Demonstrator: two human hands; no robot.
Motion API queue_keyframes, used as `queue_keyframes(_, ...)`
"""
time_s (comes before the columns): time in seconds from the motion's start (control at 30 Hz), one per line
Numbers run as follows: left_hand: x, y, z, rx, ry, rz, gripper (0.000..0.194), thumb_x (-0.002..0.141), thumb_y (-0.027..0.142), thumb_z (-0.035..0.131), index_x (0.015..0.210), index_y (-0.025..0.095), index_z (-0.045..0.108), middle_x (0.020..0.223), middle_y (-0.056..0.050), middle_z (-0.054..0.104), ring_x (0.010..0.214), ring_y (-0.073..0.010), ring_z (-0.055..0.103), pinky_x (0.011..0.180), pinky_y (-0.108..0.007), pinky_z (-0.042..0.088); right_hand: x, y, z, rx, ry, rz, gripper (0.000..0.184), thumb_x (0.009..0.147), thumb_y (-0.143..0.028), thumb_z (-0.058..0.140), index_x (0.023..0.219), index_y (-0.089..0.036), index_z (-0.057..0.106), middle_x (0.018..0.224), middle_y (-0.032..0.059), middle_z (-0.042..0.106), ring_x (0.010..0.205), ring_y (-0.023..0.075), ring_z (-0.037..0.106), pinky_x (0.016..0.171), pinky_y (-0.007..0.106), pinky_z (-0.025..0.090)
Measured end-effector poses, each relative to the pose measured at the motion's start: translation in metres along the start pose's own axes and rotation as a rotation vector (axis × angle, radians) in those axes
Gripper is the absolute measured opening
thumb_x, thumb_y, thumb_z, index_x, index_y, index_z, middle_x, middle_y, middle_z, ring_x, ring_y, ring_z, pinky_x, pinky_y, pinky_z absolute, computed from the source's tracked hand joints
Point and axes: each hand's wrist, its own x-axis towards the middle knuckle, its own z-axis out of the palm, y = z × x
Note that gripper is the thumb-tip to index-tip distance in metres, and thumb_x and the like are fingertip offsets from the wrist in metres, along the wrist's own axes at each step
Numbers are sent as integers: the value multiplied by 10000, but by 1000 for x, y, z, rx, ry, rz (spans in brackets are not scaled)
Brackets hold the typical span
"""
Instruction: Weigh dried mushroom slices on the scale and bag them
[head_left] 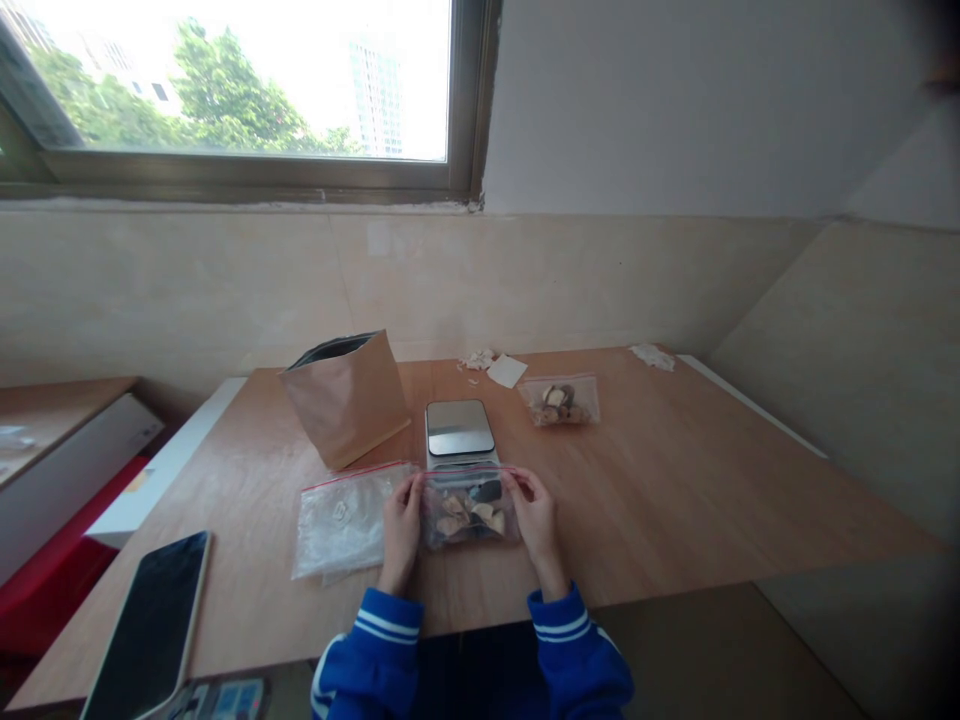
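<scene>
A clear zip bag (pixel 469 510) filled with brown and dark pieces is held just above the wooden table (pixel 675 480), in front of a small digital scale (pixel 459 430). My left hand (pixel 401 530) pinches its top left corner and my right hand (pixel 536 525) pinches its top right corner, both closed on the red seal strip. Both wrists wear blue sleeves with white stripes.
Empty clear zip bags (pixel 341 518) lie left of my hands. A brown paper pouch (pixel 346 397) stands open behind them. A second filled zip bag (pixel 562 400) lies right of the scale, paper scraps (pixel 495 365) beyond. A phone (pixel 150 625) rests at the front left edge.
</scene>
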Motion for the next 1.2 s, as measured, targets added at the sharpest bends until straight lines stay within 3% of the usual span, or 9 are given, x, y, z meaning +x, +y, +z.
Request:
queue_keyframes(0.13,2,-4,0,9,-8,15,404,797,504,601,935,143,719,936,-96,717,878,-221,626,798,-311,466,2,4,1,-50,74,-45,359,789,-516,631,883,-171,649,810,71,706,748,203,656,718,327,529)
queue_keyframes(0.43,1,-1,0,-100,-51,-21,379,756,448,671,960,132,717,937,-94,721,903,-224,632,833,-318,465,0,4,0,-120,127,-100,399,839,-552,550,921,-174,650,807,68,706,743,205,650,700,317,510)
queue_keyframes(0.77,1,-2,-1,-145,14,-32,361,729,458,698,877,130,683,792,-56,678,748,-165,583,710,-269,441,-1,0,-1,-150,127,-142,374,840,-524,565,900,-165,655,808,69,694,682,185,618,637,294,499)
queue_keyframes(1.2,0,-1,-1,-118,24,-47,371,722,482,695,864,139,687,792,-51,680,757,-173,592,715,-270,440,-1,2,-1,-185,155,-198,319,848,-476,564,844,-167,642,728,33,644,619,155,561,597,273,468)
